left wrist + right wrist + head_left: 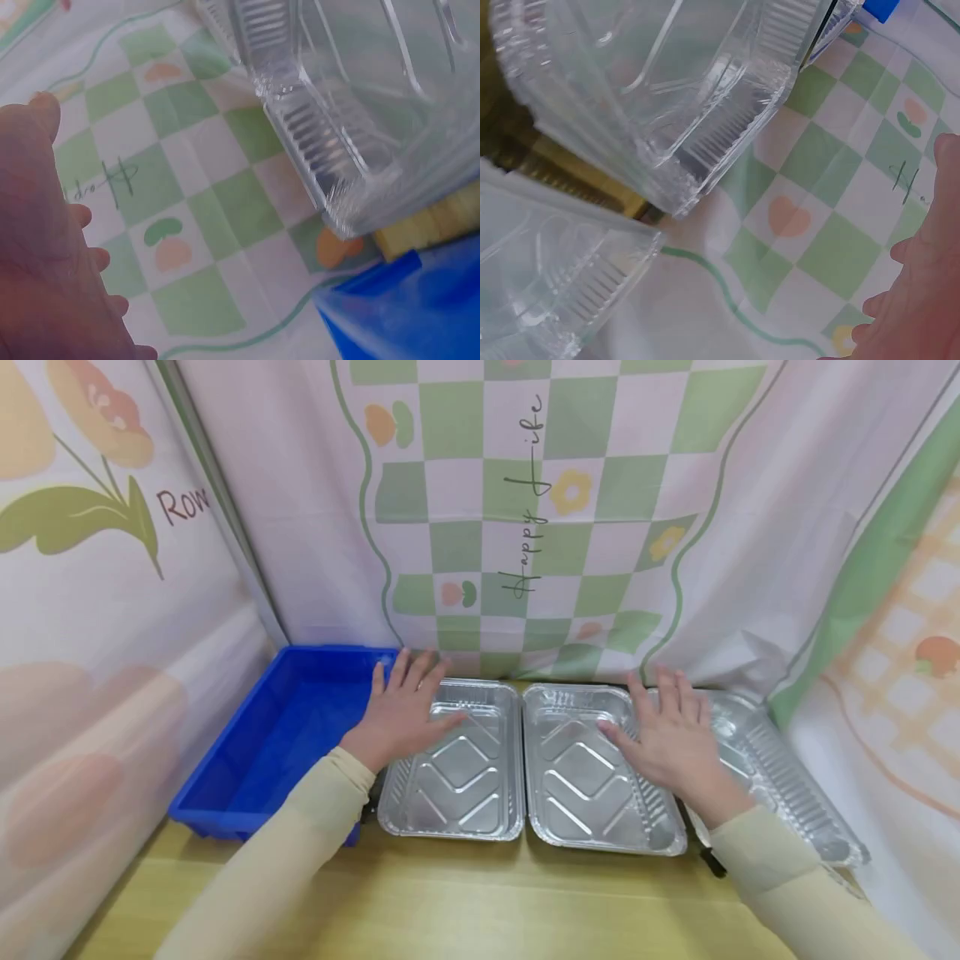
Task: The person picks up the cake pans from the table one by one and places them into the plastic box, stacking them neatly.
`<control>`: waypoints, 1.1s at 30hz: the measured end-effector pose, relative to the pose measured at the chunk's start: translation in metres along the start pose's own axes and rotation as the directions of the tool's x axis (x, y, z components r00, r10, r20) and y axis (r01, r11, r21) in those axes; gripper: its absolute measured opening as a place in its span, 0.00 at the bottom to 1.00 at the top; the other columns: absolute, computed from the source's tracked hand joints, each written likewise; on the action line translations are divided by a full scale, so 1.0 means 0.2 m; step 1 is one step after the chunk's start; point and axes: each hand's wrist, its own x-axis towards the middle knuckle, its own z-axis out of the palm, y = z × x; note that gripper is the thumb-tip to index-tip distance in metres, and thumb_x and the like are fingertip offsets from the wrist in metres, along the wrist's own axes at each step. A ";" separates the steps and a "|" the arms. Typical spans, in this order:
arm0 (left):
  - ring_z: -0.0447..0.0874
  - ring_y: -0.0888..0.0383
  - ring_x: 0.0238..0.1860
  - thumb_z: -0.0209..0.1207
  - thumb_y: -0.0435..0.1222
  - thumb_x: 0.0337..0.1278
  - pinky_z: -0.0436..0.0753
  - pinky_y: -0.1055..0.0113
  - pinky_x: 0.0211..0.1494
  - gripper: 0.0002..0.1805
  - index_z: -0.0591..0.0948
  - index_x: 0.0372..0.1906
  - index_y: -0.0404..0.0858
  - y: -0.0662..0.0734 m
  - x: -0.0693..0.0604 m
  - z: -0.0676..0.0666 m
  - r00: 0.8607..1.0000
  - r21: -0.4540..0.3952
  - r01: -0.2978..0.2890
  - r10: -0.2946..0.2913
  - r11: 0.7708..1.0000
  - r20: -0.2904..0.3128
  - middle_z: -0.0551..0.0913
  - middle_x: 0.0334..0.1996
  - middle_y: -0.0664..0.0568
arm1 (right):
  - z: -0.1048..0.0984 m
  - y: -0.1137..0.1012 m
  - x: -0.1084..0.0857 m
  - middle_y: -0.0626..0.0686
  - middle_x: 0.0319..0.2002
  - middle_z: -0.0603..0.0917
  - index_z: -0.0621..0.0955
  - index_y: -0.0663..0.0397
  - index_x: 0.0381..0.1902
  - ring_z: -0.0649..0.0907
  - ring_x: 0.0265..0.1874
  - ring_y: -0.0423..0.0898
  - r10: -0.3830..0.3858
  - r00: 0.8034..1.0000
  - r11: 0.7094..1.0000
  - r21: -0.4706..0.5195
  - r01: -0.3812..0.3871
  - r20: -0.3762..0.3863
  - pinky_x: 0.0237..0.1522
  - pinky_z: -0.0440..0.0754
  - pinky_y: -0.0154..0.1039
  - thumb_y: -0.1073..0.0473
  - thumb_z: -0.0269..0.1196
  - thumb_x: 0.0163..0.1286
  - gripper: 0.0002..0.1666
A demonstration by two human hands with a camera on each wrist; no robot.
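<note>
- Left hand (405,714), spread, partly hides blue bin (292,735), left foil tray (459,768)
- Right hand (675,743), spread, partly hides middle foil tray (579,777), right foil tray (791,777)
- Black object (712,862) beside them on desk (480,897) unclear

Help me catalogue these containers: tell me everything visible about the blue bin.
The blue bin is rectangular, open-topped, seemingly plastic, with walls and a rim. It stands upright on the table, at the person's left, beside a foil tray; the left wrist view shows table between them. Nothing shows in its visible interior. The left hand and sleeve partly cover its right side, the hand apparently not touching it.
</note>
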 end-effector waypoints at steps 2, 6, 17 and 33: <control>0.18 0.48 0.75 0.33 0.75 0.58 0.28 0.37 0.71 0.50 0.41 0.80 0.54 -0.03 -0.01 -0.02 1.000 -0.005 0.011 -0.011 1.000 -0.006 0.35 0.79 0.52 | 0.00 0.04 -0.01 0.64 0.75 0.26 0.38 0.46 0.79 0.25 0.71 0.64 0.012 1.000 1.000 0.008 -0.012 0.010 0.64 0.28 0.71 0.25 0.40 0.71 0.53; 0.19 0.46 0.75 0.36 0.74 0.59 0.26 0.37 0.70 0.50 0.43 0.80 0.53 -0.10 -0.03 -0.06 0.999 -0.029 0.047 -0.047 0.998 -0.001 0.34 0.79 0.51 | -0.01 0.12 -0.05 0.65 0.74 0.24 0.40 0.51 0.79 0.25 0.71 0.64 0.039 0.999 0.999 0.027 -0.040 0.011 0.63 0.27 0.72 0.24 0.39 0.71 0.54; 0.25 0.41 0.76 0.33 0.75 0.58 0.30 0.33 0.69 0.52 0.42 0.80 0.50 -0.32 -0.13 -0.12 0.991 -0.046 0.128 -0.129 0.991 -0.021 0.33 0.79 0.48 | 0.04 0.39 -0.16 0.71 0.72 0.25 0.41 0.57 0.78 0.27 0.69 0.71 0.094 0.996 0.995 0.043 -0.094 -0.006 0.61 0.28 0.75 0.28 0.42 0.72 0.54; 0.24 0.36 0.75 0.35 0.72 0.62 0.30 0.29 0.66 0.51 0.43 0.80 0.45 -0.54 -0.32 -0.16 0.982 -0.102 0.186 -0.189 0.977 -0.016 0.33 0.78 0.42 | 0.04 0.72 -0.41 0.82 0.69 0.34 0.37 0.55 0.78 0.33 0.66 0.81 0.246 0.968 0.966 0.077 -0.248 0.041 0.51 0.37 0.82 0.29 0.45 0.72 0.54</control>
